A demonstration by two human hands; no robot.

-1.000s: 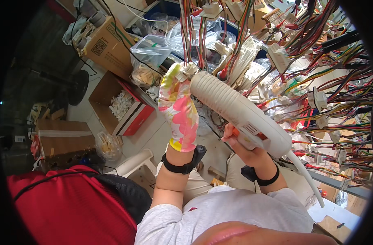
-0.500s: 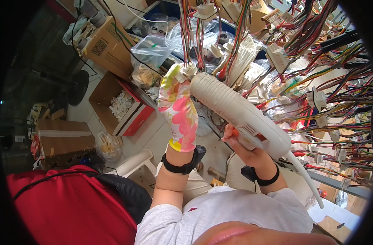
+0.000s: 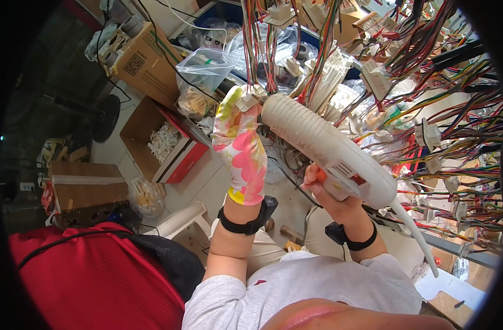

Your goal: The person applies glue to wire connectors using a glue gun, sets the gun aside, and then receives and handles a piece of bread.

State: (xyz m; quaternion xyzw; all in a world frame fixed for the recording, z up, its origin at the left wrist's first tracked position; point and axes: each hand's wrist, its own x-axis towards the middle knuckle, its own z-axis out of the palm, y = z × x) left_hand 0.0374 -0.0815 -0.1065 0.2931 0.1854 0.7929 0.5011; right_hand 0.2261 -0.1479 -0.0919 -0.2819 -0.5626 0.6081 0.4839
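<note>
My left hand (image 3: 240, 148), in a floral pink, yellow and white glove, is raised and closed on a white connector (image 3: 247, 102). Multicoloured wires (image 3: 251, 52) run upward from that connector. My bare right hand (image 3: 337, 195) grips the handle of a white heat gun (image 3: 328, 146), its fingers wrapped around near an orange-red part. The gun's ribbed nozzle end points up and left, close beside the connector but apart from it. A thick white cord trails from its rear. The underside of the handle is partly hidden by my fingers.
Bundles of coloured wires with white connectors (image 3: 427, 135) hang thickly on the right. On the left stand an open carton (image 3: 138, 129) holding white parts and a taller brown box (image 3: 147, 60). Clear plastic bags (image 3: 207, 69) lie at the back. A red cloth (image 3: 97, 275) is near my left side.
The heat gun and my right hand have shifted slightly right and down, widening the gap between nozzle and connector. My left hand stays almost in place.
</note>
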